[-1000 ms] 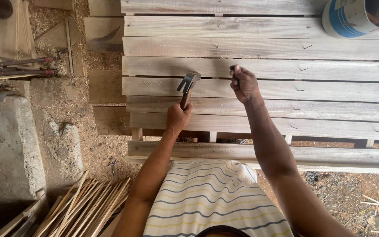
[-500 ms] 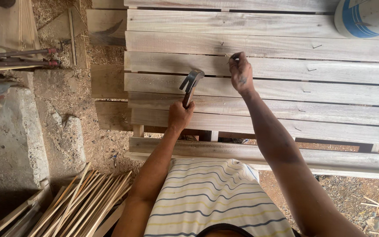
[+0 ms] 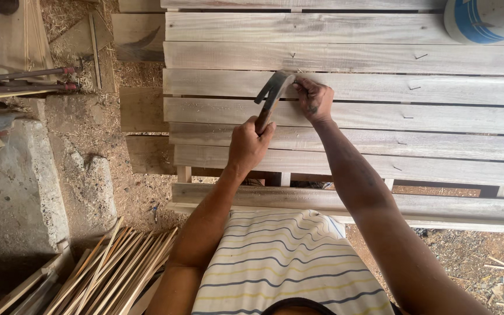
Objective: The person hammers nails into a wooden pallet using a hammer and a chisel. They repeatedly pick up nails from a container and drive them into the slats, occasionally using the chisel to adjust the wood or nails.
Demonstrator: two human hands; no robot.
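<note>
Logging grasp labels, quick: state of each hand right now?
Left hand: closed around the claw hammer handle.
Right hand: fingers pinched at the hammer head on the wooden slats; what it pinches cannot be told.

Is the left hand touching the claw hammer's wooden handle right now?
Touching. The head view shows the left hand closed around the brown wooden handle of the metal claw hammer, fingers wrapped with no gap.

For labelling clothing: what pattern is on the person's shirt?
Head view: the pale cream shirt has thin horizontal stripes in dark blue-grey and yellow.
</note>
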